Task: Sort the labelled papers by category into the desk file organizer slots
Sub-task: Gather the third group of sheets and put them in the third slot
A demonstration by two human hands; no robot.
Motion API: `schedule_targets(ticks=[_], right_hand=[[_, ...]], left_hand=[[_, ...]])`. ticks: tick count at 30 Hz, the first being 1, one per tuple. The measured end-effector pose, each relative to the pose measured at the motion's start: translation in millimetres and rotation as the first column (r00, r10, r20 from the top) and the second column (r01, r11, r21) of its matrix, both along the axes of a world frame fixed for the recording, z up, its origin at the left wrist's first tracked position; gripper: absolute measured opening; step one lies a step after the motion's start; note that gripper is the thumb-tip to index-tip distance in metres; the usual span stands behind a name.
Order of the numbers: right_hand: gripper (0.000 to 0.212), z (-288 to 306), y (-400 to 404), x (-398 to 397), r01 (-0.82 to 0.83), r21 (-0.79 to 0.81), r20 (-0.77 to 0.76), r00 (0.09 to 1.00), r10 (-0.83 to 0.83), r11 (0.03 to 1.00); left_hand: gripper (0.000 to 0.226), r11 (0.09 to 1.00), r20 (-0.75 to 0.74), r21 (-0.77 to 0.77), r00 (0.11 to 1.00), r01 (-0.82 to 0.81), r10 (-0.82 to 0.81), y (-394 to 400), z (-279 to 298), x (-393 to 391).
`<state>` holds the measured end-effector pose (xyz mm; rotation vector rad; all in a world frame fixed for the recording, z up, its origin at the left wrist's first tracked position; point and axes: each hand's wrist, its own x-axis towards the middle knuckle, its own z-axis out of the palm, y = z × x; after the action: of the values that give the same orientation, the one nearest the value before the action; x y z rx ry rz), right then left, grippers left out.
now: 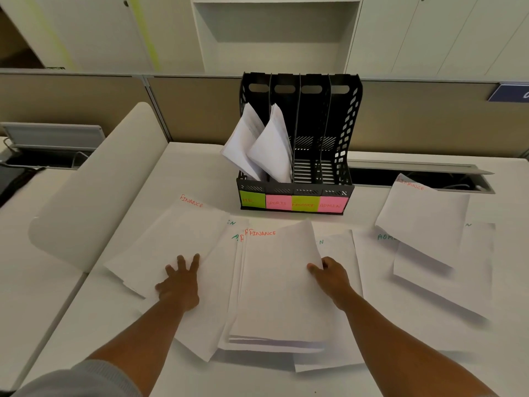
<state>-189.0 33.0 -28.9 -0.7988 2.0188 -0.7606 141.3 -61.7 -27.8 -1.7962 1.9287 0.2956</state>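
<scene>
A black file organizer (340,179) stands at the desk's back with four slots tagged HR, SPORTS, FINANCE, ADMIN. White sheets (257,144) lean in the two left slots; the two right slots hold nothing. Labelled papers are spread over the desk. My left hand (180,279) lies flat, fingers spread, on a FINANCE sheet (177,236) at the left. My right hand (329,273) pinches the lifted right edge of the top FINANCE sheet (277,282) on the middle stack. ADMIN sheets (378,262) peek out beneath. Another FINANCE sheet (423,219) lies at the right.
A white rounded divider panel (94,202) slopes along the desk's left side. Behind the organizer runs a beige partition (186,110). An open cable slot (423,176) cuts the desk at the back right. White cabinets (274,32) stand beyond.
</scene>
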Motion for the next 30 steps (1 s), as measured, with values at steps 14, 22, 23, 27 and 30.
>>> schedule_targets(ticks=[14,22,23,27,30], right_hand=[[0.020,1,3,3,0.009,-0.004,0.015,1.000,-0.009,1.000],[0.020,-2,3,8,0.011,-0.008,0.031,0.999,-0.011,1.000],[0.020,-1,3,10,0.011,-0.011,0.036,0.999,-0.010,1.000],[0.020,1,0,18,-0.008,-0.025,0.064,0.998,0.010,1.000],[0.019,3,-1,23,-0.019,-0.047,0.096,0.995,0.023,0.999]], left_hand=[[0.064,0.980,-0.094,-0.177,0.990,0.090,-0.108,-1,0,6],[0.091,0.971,-0.061,-0.088,0.972,0.221,-0.227,-2,7,22],[0.096,0.968,-0.031,-0.072,0.970,0.240,-0.243,-1,8,23],[0.109,0.951,0.127,-0.041,0.946,0.307,-0.300,4,8,27],[0.112,0.963,0.139,-0.044,0.956,0.267,-0.259,9,4,34]])
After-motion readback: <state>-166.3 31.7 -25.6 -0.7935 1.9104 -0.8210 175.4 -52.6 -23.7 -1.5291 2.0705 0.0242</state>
